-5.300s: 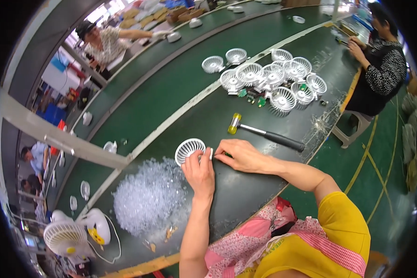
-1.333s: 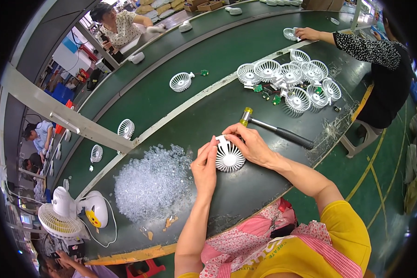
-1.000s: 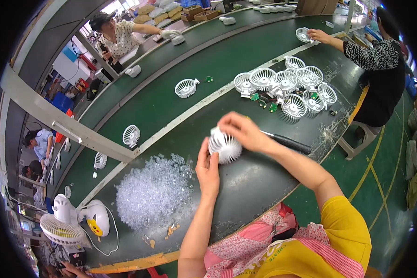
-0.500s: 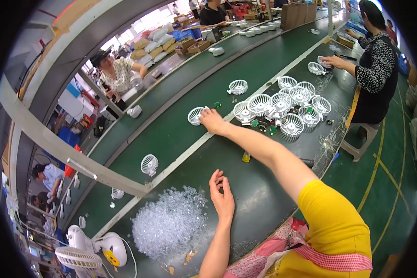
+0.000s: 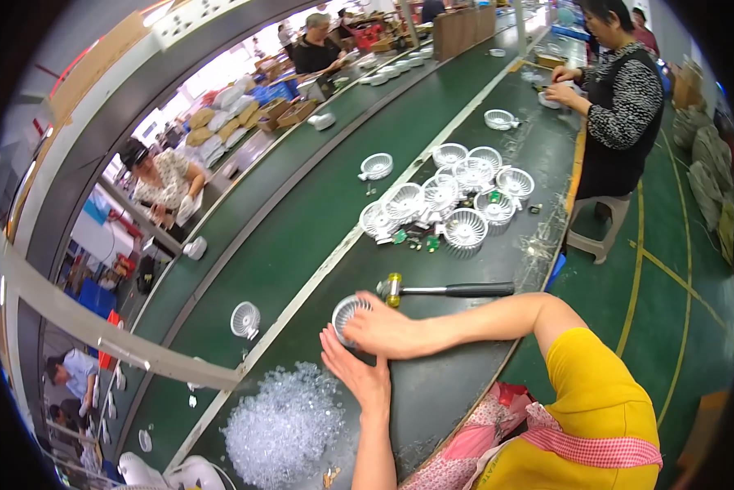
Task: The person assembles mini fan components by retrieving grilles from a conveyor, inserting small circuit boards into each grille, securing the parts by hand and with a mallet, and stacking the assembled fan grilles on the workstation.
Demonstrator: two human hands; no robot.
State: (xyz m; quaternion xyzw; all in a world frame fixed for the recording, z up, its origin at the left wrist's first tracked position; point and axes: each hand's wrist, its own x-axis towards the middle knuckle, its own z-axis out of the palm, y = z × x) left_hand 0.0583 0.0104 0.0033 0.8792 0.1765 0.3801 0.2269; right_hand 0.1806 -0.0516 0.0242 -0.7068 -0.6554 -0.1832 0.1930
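Note:
In front of me, a round white slatted fan housing [image 5: 340, 317] is at the bench, partly covered by my right hand [image 5: 387, 328]. The fingers of that hand are closed over its right side. My left hand [image 5: 360, 377] comes up from below with its fingers stretched out, its fingertips beside the housing's lower edge; whether they touch it I cannot tell. To the left of my left hand lies a heap of small clear plastic pieces [image 5: 281, 425]. Just beyond my right wrist is a hammer [image 5: 457, 290] with a yellow head and a dark handle.
Several white fan housings [image 5: 465, 229] crowd the bench with small green circuit boards [image 5: 400, 237]. Others stand on the green conveyor [image 5: 302, 237], including one housing [image 5: 245, 319] at the left. A co-worker [image 5: 620, 106] sits at the far right. A white desk fan [image 5: 195, 474] is at lower left.
My right hand has brought a fan housing from the conveyor back toward me, beside my left hand. The hammer now shows fully. The view has shifted, and the co-worker at right has drawn both hands together.

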